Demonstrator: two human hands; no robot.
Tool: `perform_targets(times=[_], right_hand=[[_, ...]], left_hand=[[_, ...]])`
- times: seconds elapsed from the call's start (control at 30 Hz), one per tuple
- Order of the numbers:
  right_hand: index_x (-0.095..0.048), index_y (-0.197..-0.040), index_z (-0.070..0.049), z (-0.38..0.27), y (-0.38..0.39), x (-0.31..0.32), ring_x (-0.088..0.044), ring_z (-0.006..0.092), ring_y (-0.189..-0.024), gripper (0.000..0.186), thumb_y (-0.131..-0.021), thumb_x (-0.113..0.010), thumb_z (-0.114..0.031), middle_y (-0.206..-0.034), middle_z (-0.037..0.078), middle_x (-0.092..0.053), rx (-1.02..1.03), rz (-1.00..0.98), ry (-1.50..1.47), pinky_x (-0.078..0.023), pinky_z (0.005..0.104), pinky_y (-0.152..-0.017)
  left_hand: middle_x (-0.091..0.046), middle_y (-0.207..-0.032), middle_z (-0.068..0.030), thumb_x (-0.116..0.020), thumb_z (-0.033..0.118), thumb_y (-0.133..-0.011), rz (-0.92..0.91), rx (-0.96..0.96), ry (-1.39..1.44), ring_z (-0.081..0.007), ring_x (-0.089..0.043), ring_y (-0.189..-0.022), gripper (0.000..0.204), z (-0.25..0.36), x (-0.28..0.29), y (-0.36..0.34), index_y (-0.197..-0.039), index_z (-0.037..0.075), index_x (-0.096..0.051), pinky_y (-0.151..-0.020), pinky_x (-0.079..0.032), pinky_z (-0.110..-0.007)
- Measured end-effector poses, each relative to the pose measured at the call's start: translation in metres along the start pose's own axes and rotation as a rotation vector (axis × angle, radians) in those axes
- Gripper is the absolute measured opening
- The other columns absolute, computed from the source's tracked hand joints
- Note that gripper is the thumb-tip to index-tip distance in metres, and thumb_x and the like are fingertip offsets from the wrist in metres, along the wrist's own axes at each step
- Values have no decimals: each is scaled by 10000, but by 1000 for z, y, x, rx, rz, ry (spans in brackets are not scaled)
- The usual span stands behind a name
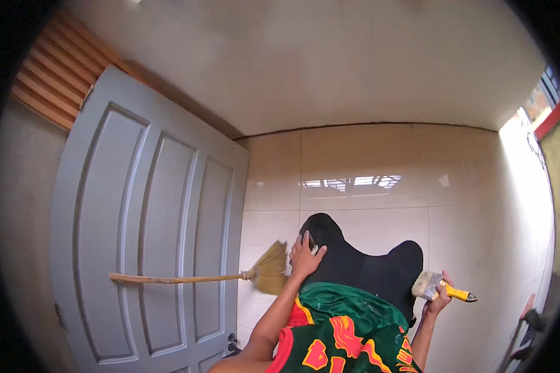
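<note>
My right hand (438, 303) is closed round a wide paintbrush (428, 285) with a yellow, black-tipped handle. Its pale bristles point left, toward my bent right knee. My left hand (305, 256) lies over my left knee, in black trousers (361, 264). Between its thumb and fingers shows a small dark thing with a pale edge (314, 248), too hidden to name. Just left of that hand are the straw bristles of a broom (269, 267), whose wooden stick reaches left across the door.
A grey panelled door (168, 230) stands at my left, its dark handle (232, 342) low down. Ahead, glossy beige tiles (361, 161) meet a plain pale wall (330, 68). Orange-brown corrugated material (59, 68) is at the far left. Dark long-handled things (529, 323) stand at the lower right.
</note>
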State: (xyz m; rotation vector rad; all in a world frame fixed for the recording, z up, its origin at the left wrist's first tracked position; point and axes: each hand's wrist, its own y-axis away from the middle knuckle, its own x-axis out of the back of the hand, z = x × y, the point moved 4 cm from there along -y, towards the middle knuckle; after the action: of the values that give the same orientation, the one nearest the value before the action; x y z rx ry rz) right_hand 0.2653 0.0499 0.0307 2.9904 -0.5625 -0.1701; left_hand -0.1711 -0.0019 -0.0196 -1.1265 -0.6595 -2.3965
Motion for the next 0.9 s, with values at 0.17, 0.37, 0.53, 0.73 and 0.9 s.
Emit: perform_targets(times=[0.17, 0.37, 0.53, 0.73, 0.9], right_hand=[[-498, -1048, -11, -25, -5, -54, -437, 327, -1133, 370, -772, -601, -234, -1278, 212, -400, -416, -239, -697, -344, 409, -994], [-412, -1211, 3, -50, -31, -166, -351, 313, -1219, 636, -752, -671, -353, -1235, 162, -443, -311, -646, -581, -277, 397, -1050], [-392, -1175, -41, -3, -75, -267, -476, 189, -1025, 471, -814, -604, -257, -1082, 108, -494, -326, -403, -113, -365, 325, -924], [-366, -1193, 43, 28, -122, -442, -455, 192, -1026, 525, -779, -610, -169, -1120, 116, -478, 86, -512, 379, -336, 322, -927], [-561, -1017, -14, 66, -82, -682, -538, 139, -896, 292, -750, -653, -84, -980, 47, -575, 561, -972, 681, -435, 277, -783]], left_hand=[[-501, -1125, -190, -622, 312, -760, 121, 118, 347, -332, -457, -1066, 566, -69, 0, -25, -1202, 15, -430, -925, -341, -414], [-461, -1175, -174, -651, 186, -702, 405, -57, 64, -340, -422, -1086, 573, -88, 37, -146, -1210, 55, -420, -921, -326, -442], [-418, -1219, -167, -650, 200, -707, 375, -107, -147, -345, -372, -1138, 602, -131, 40, -256, -1237, 80, -391, -956, -279, -464], [-400, -1211, -164, -635, 262, -691, 499, -92, -190, -333, -389, -1087, 595, -166, 13, -303, -1202, 69, -401, -897, -264, -482], [-423, -1201, -189, -682, 244, -650, 369, 26, -165, -347, -376, -1140, 615, -189, 20, -302, -1166, 41, -415, -928, -229, -500]])
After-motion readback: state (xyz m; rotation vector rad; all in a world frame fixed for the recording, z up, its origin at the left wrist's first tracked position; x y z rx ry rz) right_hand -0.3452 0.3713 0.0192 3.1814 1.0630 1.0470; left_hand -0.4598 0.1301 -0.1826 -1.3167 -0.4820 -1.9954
